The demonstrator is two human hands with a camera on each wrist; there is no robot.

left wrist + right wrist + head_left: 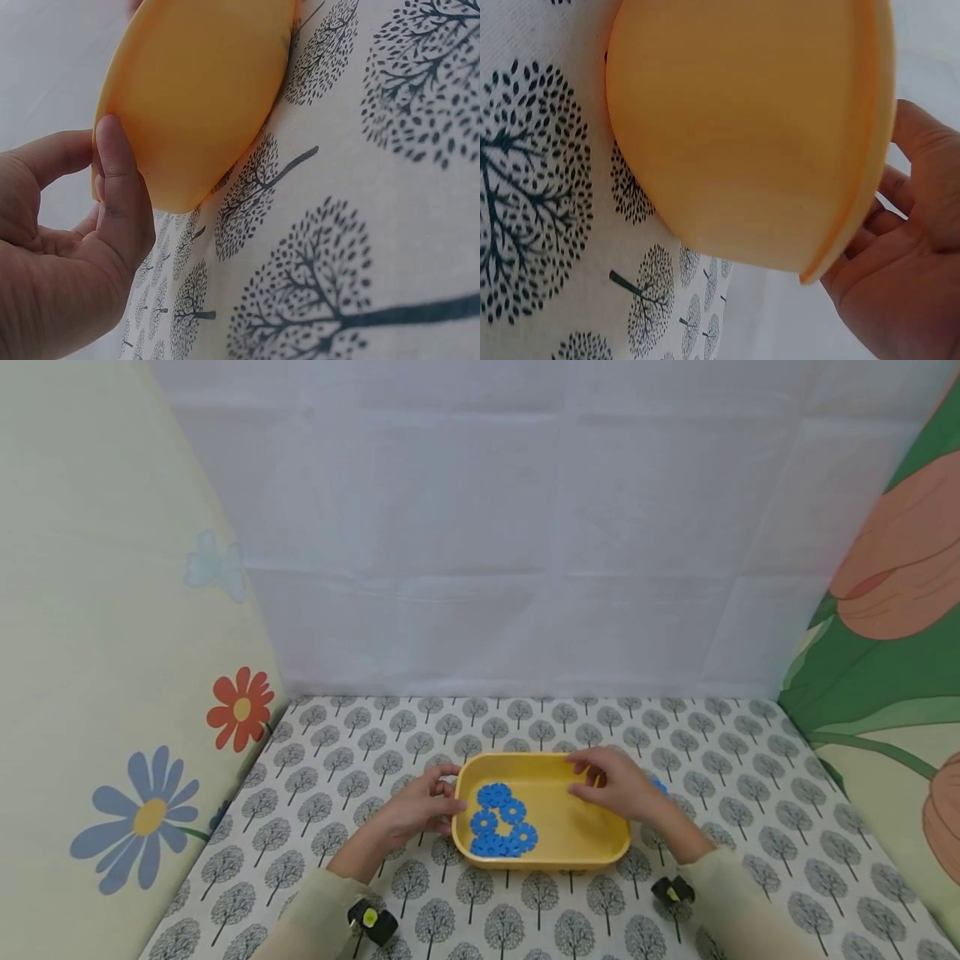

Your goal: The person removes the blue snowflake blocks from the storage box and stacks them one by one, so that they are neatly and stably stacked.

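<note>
A shallow yellow tray (pixel 555 860) with a rounded rim stands on the patterned cloth. In its left half lie several blue flower-shaped discs (pixel 513 811), some overlapping. My left hand (pixel 416 810) holds the tray's left end; in the left wrist view the thumb and a finger pinch its rim. My right hand (pixel 618 787) is over the tray's right end, its fingers bent loosely inward and thumb apart from the forefinger, with nothing seen between them. In the right wrist view, the tray wall hides its fingertips.
More blue pieces (pixel 658 784) show on the cloth just beyond my right hand, mostly hidden by it. The table cloth (pixel 322 827) has a tree print. A white sheet (pixel 525 568) hangs behind, with flowered panels on both sides.
</note>
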